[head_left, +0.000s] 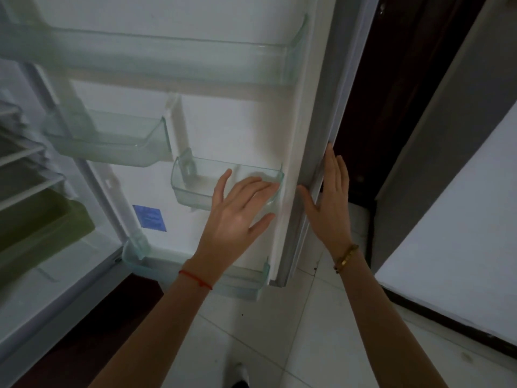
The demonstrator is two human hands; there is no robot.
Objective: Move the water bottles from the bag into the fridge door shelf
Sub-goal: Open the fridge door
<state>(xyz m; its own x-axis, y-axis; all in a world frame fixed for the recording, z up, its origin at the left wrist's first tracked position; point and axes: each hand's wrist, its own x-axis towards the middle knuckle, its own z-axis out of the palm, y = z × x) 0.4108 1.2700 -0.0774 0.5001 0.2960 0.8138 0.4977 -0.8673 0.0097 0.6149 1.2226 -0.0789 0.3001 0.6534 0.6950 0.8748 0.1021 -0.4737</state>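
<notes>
The fridge door (223, 130) stands swung wide, its inner side facing me. It carries clear greenish shelves: a long top shelf (167, 60), a small left shelf (112, 141), a small right shelf (195, 189) and a bottom shelf (246, 284). All look bare. My left hand (237, 214) is flat with fingers spread, resting against the small right shelf. My right hand (330, 197) is flat on the grey outer edge of the door (316, 135), thumb on the inner side. No bottle or bag is in view.
The fridge interior (28, 177) with wire racks and a green drawer (42, 225) lies at the left. A blue sticker (149, 218) is on the door. A white-topped surface (461, 233) stands at the right, dark gap behind. White tiled floor (265, 345) is below.
</notes>
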